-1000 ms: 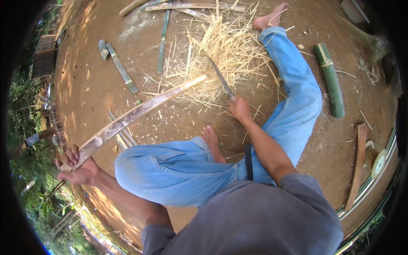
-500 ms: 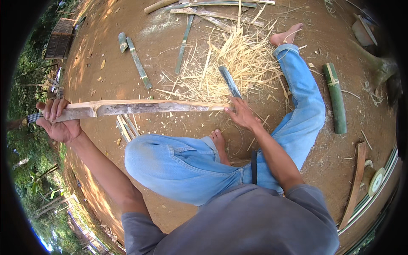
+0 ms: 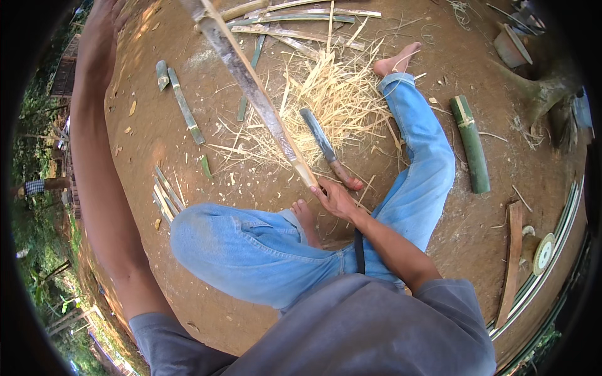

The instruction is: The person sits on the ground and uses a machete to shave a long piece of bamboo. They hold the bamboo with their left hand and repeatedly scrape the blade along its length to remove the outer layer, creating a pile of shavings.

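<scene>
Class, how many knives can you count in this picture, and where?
1: the knife lies with its blade over the pale shavings, its red-ended handle near the right hand. Others could be hidden beneath the pile.

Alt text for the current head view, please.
A person's right hand holds the near end of a long split bamboo strip slanting toward the top edge; the left hand reaches the upper-left edge. A knife lies at the edge of pale shavings on brown earth.

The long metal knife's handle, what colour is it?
The handle is brown with a reddish end, best seen in the head view.
</scene>
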A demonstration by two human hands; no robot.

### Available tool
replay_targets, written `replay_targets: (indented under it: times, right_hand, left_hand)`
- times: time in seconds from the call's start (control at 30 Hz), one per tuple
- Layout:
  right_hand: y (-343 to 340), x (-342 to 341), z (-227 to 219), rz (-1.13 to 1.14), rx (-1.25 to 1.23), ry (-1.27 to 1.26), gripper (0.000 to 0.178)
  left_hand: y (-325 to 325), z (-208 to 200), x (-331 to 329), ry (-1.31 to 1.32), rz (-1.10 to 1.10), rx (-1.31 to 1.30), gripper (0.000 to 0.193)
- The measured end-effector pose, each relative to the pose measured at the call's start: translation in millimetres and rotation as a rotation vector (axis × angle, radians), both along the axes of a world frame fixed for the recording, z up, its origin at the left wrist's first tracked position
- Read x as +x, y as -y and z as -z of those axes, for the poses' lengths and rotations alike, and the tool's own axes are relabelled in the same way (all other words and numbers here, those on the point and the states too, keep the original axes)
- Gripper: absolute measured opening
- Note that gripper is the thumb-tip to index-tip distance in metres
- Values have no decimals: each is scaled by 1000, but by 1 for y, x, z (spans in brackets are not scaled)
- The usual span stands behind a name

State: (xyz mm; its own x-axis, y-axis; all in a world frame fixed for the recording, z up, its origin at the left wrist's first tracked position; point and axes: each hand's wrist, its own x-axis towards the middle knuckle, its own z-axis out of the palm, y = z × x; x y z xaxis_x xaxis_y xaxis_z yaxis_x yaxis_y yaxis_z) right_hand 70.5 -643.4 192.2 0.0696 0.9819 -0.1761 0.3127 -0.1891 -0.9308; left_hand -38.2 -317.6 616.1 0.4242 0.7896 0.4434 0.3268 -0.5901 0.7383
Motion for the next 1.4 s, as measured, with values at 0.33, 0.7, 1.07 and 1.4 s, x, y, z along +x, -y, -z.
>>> replay_targets:
  times: [0.33,0.7,1.07,1.4]
  right_hand:
    - [17,29,-16,95,-317,-217,39]
    - [-46,27,-154,116,-303,-832,33]
    - [-71,66,-136,249,-141,-794,27]
    - [-2,44,43,213,-281,517,62]
  left_hand:
    - [121,99,-7,-580,326,-115,43]
    - [245,151,-18,-831,502,66,52]
    - [114,87,-24,-470,-86,343,23]
    - [46,-1,-33,-172,-141,75,31]
